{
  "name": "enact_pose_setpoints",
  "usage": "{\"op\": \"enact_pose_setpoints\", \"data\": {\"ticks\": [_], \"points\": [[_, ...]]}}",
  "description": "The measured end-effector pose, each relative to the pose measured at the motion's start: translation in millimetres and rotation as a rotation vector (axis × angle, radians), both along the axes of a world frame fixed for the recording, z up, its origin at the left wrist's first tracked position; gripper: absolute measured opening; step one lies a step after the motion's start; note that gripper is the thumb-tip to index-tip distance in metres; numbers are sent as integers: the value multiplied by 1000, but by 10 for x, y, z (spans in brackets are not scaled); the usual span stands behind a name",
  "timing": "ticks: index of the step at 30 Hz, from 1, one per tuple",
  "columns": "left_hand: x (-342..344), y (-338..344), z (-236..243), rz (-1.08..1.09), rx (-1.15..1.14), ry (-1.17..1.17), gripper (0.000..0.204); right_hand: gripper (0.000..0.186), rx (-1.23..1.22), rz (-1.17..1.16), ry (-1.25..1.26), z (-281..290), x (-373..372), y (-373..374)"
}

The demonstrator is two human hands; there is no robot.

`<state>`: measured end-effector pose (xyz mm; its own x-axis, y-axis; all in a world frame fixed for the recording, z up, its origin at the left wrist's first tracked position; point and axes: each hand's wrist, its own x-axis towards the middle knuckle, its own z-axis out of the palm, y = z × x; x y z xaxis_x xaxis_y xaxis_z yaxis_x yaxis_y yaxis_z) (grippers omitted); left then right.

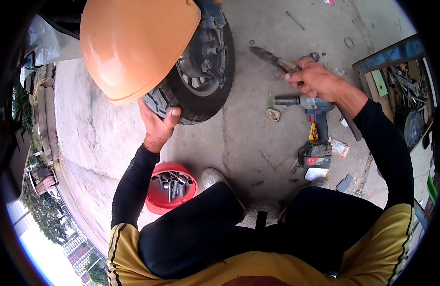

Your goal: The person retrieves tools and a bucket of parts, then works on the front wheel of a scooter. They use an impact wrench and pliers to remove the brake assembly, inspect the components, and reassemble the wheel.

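My left hand grips the lower edge of a black tire, its thumb on the tread and its other fingers partly hidden under an orange fender. The wheel's hub side faces right, with a bolt end and a coil spring showing. Out over the concrete to the right of the wheel, my right hand is closed around a pair of pliers. The pliers' jaws point up and left, slightly blurred, and touch nothing I can see.
Below my right hand lies a cordless impact wrench with a long socket. A red bowl of sockets stands by my left foot. A tool-filled metal box is at far right. A loose spring and a ring lie farther off.
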<state>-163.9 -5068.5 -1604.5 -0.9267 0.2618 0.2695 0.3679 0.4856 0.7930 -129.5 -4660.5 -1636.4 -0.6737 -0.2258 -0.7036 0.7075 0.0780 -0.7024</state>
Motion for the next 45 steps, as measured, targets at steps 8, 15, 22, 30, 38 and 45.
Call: {"op": "enact_pose_setpoints", "data": {"ticks": [8,15,22,30,38,45], "points": [[53,-1,-28,18,-61,37,122,29,143,439,229,113,267,-480],[-24,40,22,27,-94,41,123,45,187,582,142,-95,631,-296],[46,86,35,10,-5,36,115,119,396,262,719,-59,-167,-951],[224,220,0,-5,-7,-41,117,136,250,-49,801,-225,-915,-1469],[195,74,-45,-38,-39,-38,118,129,296,26,613,14,-944,-1563],[206,168,-14,-78,50,-92,119,120,245,-17,590,41,-903,-1487]]}}
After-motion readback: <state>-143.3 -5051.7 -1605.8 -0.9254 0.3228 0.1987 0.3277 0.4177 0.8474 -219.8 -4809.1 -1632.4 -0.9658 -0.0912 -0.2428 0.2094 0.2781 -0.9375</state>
